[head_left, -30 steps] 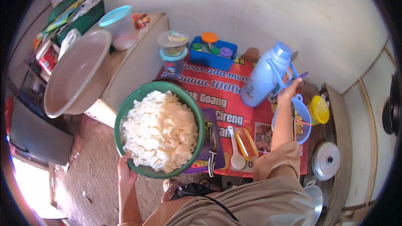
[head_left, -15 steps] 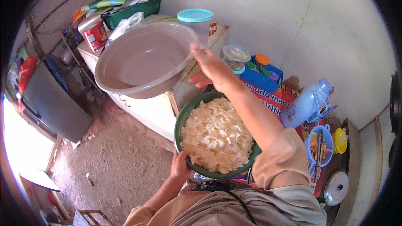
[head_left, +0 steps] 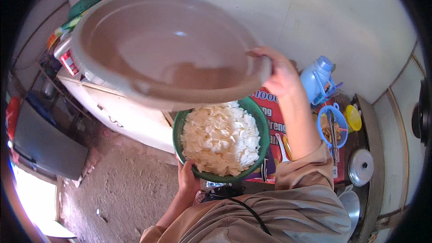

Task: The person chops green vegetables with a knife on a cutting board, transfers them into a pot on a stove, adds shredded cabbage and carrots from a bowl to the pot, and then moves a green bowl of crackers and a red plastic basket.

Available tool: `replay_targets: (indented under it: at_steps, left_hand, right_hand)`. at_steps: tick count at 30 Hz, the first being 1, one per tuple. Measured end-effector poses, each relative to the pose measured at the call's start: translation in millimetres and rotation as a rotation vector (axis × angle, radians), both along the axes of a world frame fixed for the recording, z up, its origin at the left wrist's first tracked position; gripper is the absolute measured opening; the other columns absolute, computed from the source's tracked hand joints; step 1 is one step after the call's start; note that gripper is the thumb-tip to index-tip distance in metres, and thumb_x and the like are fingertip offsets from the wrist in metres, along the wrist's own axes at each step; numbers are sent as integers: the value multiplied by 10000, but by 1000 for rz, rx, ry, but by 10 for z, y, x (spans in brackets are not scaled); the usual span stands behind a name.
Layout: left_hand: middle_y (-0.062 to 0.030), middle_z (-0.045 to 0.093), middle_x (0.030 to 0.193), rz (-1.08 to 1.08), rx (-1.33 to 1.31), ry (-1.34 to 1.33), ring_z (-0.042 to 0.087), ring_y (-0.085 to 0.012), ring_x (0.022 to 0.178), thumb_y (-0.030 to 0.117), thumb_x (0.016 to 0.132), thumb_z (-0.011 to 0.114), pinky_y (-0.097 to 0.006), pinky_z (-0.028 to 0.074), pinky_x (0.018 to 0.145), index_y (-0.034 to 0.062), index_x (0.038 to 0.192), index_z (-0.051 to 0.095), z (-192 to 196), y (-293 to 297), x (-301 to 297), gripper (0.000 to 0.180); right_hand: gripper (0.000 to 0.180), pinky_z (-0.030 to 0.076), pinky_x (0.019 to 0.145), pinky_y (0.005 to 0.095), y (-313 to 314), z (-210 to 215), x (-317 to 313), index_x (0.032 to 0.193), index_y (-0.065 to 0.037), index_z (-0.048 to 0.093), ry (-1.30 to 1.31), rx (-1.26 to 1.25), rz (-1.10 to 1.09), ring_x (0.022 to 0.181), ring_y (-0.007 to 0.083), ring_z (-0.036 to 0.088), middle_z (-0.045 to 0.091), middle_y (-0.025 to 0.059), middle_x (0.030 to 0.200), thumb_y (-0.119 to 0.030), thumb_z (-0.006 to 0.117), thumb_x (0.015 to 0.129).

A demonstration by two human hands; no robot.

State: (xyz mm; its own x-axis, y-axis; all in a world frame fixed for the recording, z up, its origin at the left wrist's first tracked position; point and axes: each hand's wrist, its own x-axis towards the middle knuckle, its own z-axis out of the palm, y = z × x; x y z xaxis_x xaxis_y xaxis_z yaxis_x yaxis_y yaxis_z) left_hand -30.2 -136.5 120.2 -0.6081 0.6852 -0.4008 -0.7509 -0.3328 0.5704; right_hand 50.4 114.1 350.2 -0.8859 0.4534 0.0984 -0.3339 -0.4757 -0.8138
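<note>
My right hand (head_left: 280, 74) grips the right rim of a large grey-brown plastic basin (head_left: 171, 45), thumb inside the rim. The basin is tilted in the air, its hollow turned toward me, with nothing visible in it. Under its near edge is a round green basket (head_left: 265, 128) heaped with thin, pale, off-white slices (head_left: 220, 139). My left hand (head_left: 188, 177) holds the basket's near-left rim, the thumb over the edge and the other fingers mostly hidden beneath. The basin hides the basket's far rim in part.
A white cabinet (head_left: 117, 112) stands at the left. On the right, a red printed table cover (head_left: 273, 121) lies near a light-blue thermos jug (head_left: 317, 78), a blue strainer with tongs (head_left: 332, 130), a yellow-lidded container (head_left: 353, 118) and a silver pot lid (head_left: 361, 167).
My right hand has closed on the basin's rim. The basin has come off the cabinet top, moved right and nearer, and now covers the basket's far edge. My left hand still holds the basket.
</note>
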Motion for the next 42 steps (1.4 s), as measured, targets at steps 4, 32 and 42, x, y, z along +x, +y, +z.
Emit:
replay_targets:
  at_steps: [4, 32, 42]
  left_hand:
    - [-104, 474, 1106, 10, 20, 41, 495, -260, 1001, 26, 739, 425, -387, 418, 869, 78, 1193, 369, -155, -13, -35, 461]
    - [-93, 486, 1104, 23, -12, 27, 509, -248, 981, 9, 741, 433, -377, 431, 846, 84, 1183, 384, -238, -7, -54, 451]
    - [-96, 472, 1092, 20, 16, -4, 499, -247, 978, -14, 734, 428, -374, 427, 843, 82, 1173, 377, -148, -10, -35, 452]
  right_hand:
    - [196, 518, 495, 354, 37, 23, 691, 871, 29, 531, -98, 104, -507, 575, 228, 593, 593, 137, 799, -155, 500, 810]
    - [329, 570, 562, 411, 829, -1544, 1087, 1120, 85, 332, -232, -225, -984, 687, 337, 603, 504, 239, 979, -75, 409, 843]
    - [347, 571, 626, 431, 754, -1318, 1012, 1174, 67, 312, -299, -175, -965, 857, 352, 567, 470, 223, 1056, -47, 391, 855]
